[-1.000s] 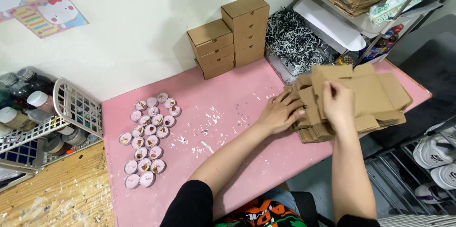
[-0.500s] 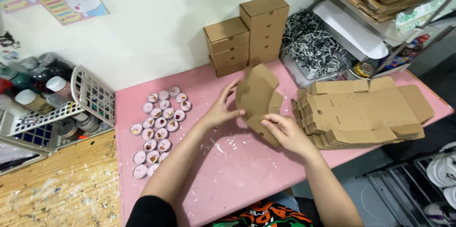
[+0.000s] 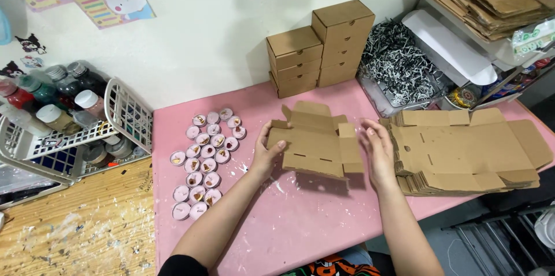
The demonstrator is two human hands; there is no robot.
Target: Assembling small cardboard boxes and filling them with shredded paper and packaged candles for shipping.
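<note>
Between both hands, above the pink desk [image 3: 300, 224]: flat cardboard box blank [image 3: 315, 146], long axis running left to right. Left hand [image 3: 267, 157] fingers [image 3: 277, 147] clamped on its left edge; right hand [image 3: 378, 154] open, nearly touching the right flap, gripping nothing.

1. Left hand [image 3: 267, 152] grips the left edge of a flat cardboard box blank [image 3: 315, 143], thumb on top, holding it just above the pink counter [image 3: 289, 224].
2. Right hand [image 3: 378, 152] is open, fingers spread, right beside the blank's right edge; can't tell if it's touching.
3. A stack of flat blanks [image 3: 462, 149] sits just right of that hand.
4. Two stacks of folded-up boxes [image 3: 321, 45] stand against the wall.
5. A cluster of small pink tealight candles [image 3: 205, 157] sits on the left of the counter.
6. A white wire basket with bottles [image 3: 69, 120] is off the left edge, and a bin of shredded paper [image 3: 399, 62] sits back right.
</note>
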